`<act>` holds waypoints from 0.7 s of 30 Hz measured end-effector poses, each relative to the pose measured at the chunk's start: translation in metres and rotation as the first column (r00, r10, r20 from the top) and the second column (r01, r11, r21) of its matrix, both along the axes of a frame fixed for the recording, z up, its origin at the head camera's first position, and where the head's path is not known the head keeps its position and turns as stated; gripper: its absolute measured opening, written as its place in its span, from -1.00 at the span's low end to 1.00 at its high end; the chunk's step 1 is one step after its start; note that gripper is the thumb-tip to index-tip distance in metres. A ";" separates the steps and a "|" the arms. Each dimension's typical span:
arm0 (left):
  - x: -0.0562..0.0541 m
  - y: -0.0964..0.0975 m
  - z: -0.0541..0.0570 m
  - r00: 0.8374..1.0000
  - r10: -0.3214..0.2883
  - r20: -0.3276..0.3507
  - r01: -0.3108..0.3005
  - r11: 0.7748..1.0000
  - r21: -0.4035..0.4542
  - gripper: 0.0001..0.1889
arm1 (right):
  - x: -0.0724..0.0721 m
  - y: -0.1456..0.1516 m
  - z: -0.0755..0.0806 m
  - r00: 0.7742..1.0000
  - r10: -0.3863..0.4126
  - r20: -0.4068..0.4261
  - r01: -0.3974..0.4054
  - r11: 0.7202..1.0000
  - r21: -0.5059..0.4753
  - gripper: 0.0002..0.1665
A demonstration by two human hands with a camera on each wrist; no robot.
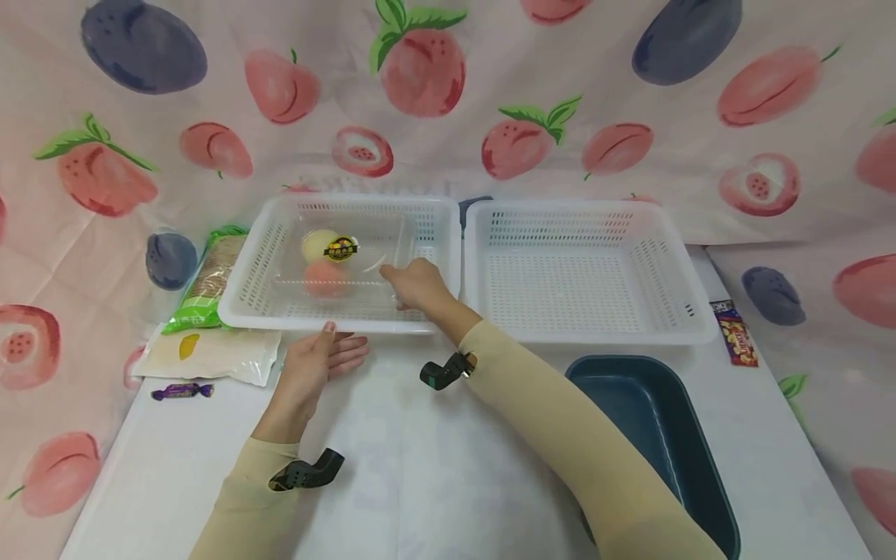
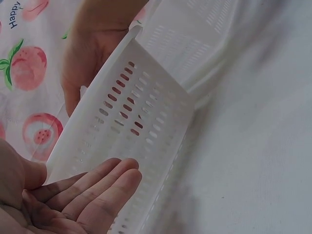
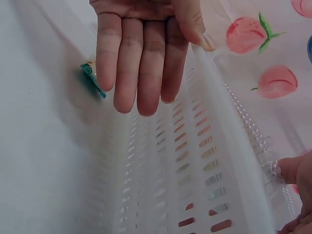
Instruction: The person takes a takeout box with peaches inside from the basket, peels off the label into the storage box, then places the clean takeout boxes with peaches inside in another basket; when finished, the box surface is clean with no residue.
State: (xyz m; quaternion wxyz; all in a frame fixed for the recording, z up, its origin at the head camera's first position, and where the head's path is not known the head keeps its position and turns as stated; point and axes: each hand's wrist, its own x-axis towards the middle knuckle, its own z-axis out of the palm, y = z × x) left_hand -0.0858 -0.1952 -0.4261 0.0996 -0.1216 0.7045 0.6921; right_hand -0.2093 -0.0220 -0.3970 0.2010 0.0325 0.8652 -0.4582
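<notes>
We have the clear box point(image 1: 378, 243) in the left basket point(image 1: 392, 327), label point(image 1: 341, 248) up. Right hand point(image 1: 418, 286) is at the box's 4 o'clock, fingers grasping its edge; we read that as the handiest lip on slick, thin plastic, and a light pinch should avoid denting it. A pale round fruit point(image 1: 316, 244) and a pinkish fruit point(image 1: 325, 280) at its 6 o'clock show through the plastic; we can't tell if they lie inside the box or under it. Left hand point(image 1: 315, 365) is at the basket's 6 o'clock: thumb on the rim, other fingers straight and released outside the front wall, clasping nothing. We guess it's a light brace against the basket sliding on the white desk point(image 1: 392, 467); whether the straight fingers bear on the wall, we can't tell. Right basket point(image 1: 560, 288) sits just beside, at the left one's 3 o'clock, probably paired for reach. Teal tray point(image 1: 654, 412) is at the right basket's 5 o'clock, partly hidden by the right sleeve point(image 1: 560, 420). Green bag point(image 1: 210, 284) is at the left basket's 9, white bag point(image 1: 227, 354) and purple candy point(image 1: 182, 391) at its 8, snack packet point(image 1: 735, 334) at the right basket's 4; likely parked outboard for elbow room.
</notes>
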 end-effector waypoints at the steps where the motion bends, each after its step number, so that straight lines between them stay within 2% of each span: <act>1: 0.000 0.000 0.000 1.000 -0.001 0.000 0.001 1.000 -0.002 -0.37 | 0.001 0.001 0.002 1.000 -0.003 -0.008 0.003 1.000 -0.001 -0.36; 5: 0.001 0.001 0.000 1.000 -0.006 -0.001 0.006 1.000 -0.013 -0.35 | 0.005 0.005 0.008 0.999 0.006 -0.036 -0.006 1.000 0.011 -0.41; 11: 0.002 0.002 0.002 1.000 -0.012 -0.003 0.012 0.999 -0.031 -0.33 | 0.010 0.016 0.018 0.999 0.037 -0.030 -0.037 0.999 0.005 -0.29; 17: 0.001 0.002 0.002 1.000 -0.023 0.003 0.023 0.999 -0.043 -0.33 | 0.017 0.033 0.030 0.998 0.047 -0.034 -0.048 0.999 -0.009 -0.48; 21: 0.001 0.001 0.001 1.000 -0.020 0.014 0.021 0.998 -0.059 -0.33 | 0.024 0.046 0.037 0.998 0.049 -0.038 -0.050 0.998 -0.028 -0.51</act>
